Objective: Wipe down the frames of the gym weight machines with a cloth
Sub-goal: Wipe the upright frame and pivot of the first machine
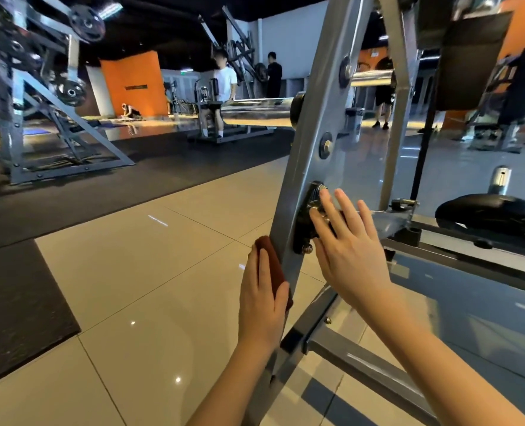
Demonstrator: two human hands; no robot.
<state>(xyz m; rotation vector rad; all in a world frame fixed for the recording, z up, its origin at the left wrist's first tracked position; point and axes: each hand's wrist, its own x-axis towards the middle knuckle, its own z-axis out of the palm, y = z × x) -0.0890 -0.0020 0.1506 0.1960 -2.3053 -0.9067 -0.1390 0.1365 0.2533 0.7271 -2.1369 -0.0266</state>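
A person's left hand (pixel 262 290) pressed a rust-brown cloth (pixel 270 256) against the left edge of a weight machine's slanted silver upright (pixel 319 103). The fingers lay straight along the fold, with the thumb beside it rather than wrapped round. To the right of the upright, the right hand (pixel 352 256) was open and held nothing, its spread fingers resting on the black bolted bracket (pixel 304 222) fixed to the upright's face. The wiping of this post appeared to be under way low down, near its foot. The next stroke would likely call for sliding the cloth along the edge under steady pressure, then working round the bracket's bolts, where fabric could snag. A chrome bar (pixel 255 110) jutted left of the upright, higher up.
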